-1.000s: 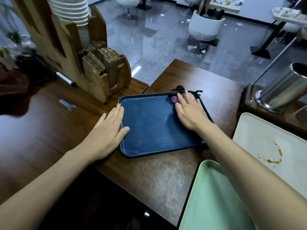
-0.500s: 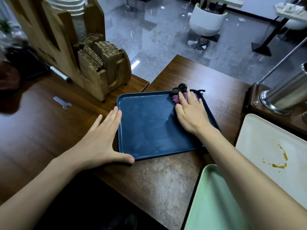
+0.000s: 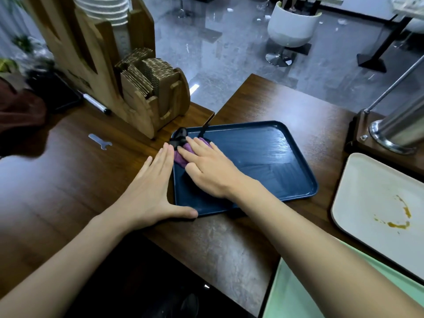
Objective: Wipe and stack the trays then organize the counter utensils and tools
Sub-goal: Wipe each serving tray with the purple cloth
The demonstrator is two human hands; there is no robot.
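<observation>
Most of the purple cloth [image 3: 180,158] is hidden under the right hand [image 3: 207,167]. Only a purple fold by the fingers and a dark, bunched end at the tray's far-left corner show. What that dark end is made of is hard to tell. The green tray [image 3: 296,292] is cut off by the lower edge and partly covered by the right forearm. The cream tray [image 3: 367,189] runs out of view on the right; an orange-brown smear [image 3: 400,218] marks it. The steel cylinder [image 3: 400,128] on its wooden base is also cut off at the right. The dark shapes at the far left are too blurred to name.

The right hand lies palm down with its fingers straight, pressing the cloth into the far-left corner of the blue tray [image 3: 263,161]. The cloth hangs slightly over the left rim. The left hand [image 3: 149,191] rests flat on the wooden counter [image 3: 68,180], its 4 fingers straight and together along the tray's left edge. Its thumb spreads across the near-left corner and touches the rim. It holds nothing.

The blue tray sits on the counter just beside a wooden holder [image 3: 146,104] packed with cardboard sleeves [image 3: 146,72]. Faint streaks show on its surface. A small flat wrench [image 3: 100,141] and a marker [image 3: 96,103] lie to the left of the holder.
</observation>
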